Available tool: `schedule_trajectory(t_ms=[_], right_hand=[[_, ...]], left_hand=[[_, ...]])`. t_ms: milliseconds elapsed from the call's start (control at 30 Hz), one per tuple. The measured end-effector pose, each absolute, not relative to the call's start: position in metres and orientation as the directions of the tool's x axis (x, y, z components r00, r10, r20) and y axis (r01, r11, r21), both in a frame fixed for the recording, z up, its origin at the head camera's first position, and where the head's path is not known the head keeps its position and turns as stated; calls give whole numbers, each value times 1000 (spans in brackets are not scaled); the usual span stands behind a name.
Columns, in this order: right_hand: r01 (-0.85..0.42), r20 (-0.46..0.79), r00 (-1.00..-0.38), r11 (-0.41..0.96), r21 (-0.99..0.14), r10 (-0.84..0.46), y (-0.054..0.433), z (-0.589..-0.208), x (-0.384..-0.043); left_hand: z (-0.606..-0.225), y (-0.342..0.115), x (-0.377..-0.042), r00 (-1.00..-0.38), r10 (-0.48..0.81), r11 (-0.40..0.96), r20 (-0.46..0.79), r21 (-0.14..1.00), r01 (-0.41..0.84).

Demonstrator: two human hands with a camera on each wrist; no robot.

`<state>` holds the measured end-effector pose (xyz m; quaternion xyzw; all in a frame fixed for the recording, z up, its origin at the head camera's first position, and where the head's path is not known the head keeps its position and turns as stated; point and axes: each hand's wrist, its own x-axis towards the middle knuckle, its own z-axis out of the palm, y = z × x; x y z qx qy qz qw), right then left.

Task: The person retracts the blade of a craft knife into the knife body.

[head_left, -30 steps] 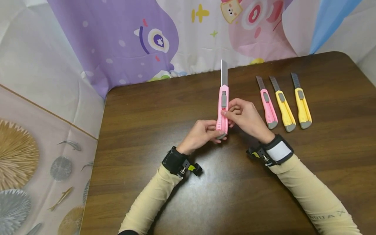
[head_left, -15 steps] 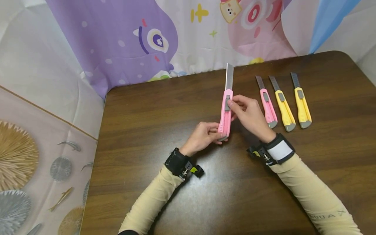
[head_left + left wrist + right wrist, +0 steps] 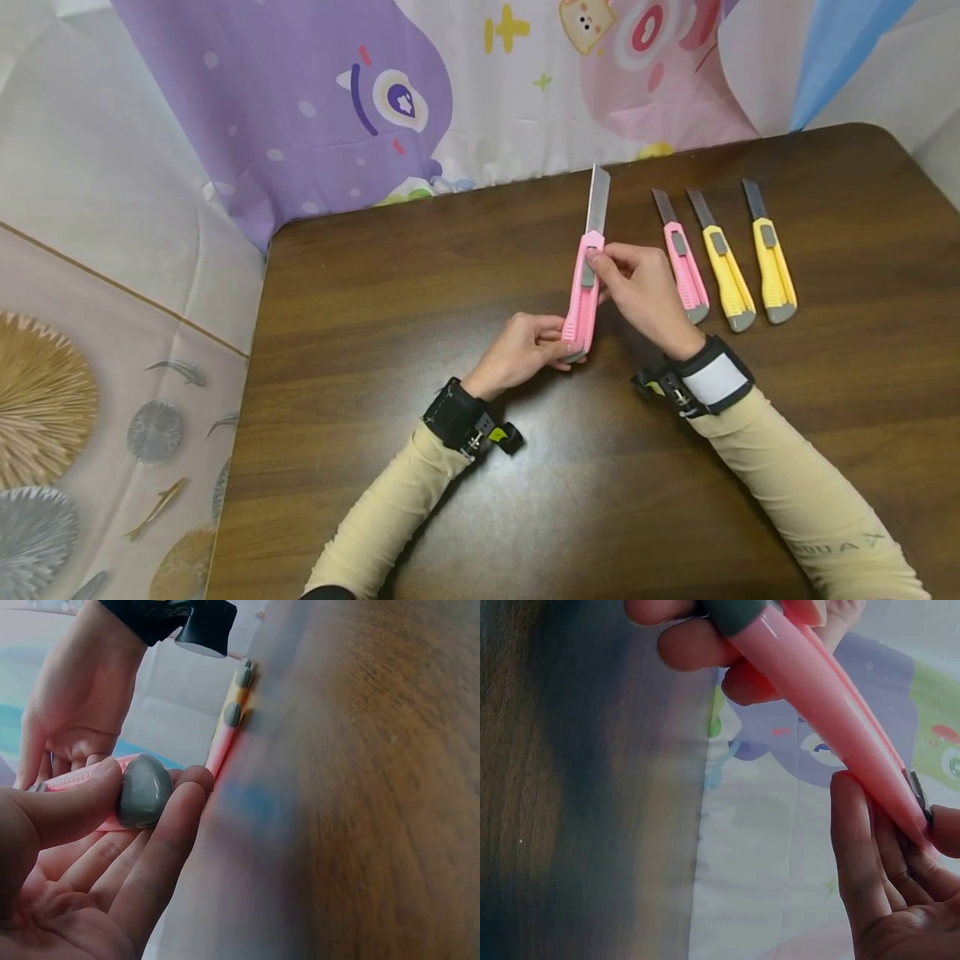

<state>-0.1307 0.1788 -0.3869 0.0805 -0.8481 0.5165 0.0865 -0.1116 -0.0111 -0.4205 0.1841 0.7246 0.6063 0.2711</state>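
Note:
A pink box cutter [image 3: 580, 310] with its blade [image 3: 598, 200] out is held up over the table, blade pointing away. My left hand [image 3: 521, 350] pinches its grey end cap [image 3: 146, 792] between thumb and fingers. Higher up the body, my right hand [image 3: 641, 287] holds it, the thumb on the grey slider [image 3: 588, 271]. In the right wrist view the fingers of that hand lie behind the pink handle [image 3: 832, 712], and the thumb tip is at the slider. The blade is out of sight in both wrist views.
On the brown table [image 3: 337, 333], right of my hands, lie another pink box cutter [image 3: 686, 275] and two yellow ones, the nearer [image 3: 727, 275] and the farther [image 3: 776, 267], blades out. A patterned curtain [image 3: 510, 108] hangs along the far table edge.
The held box cutter has shifted right and tilted slightly rightward. My right thumb has moved from the lower body up onto the slider. Less blade shows than a second ago.

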Motion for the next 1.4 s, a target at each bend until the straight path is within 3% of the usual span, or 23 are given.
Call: schedule_trajectory(t_ms=[1400], right_hand=[[-238, 209, -971, 467, -852, -114, 184, -385, -131]], left_hand=[[-423, -10, -110, -754, 618, 153, -224, 975, -164]])
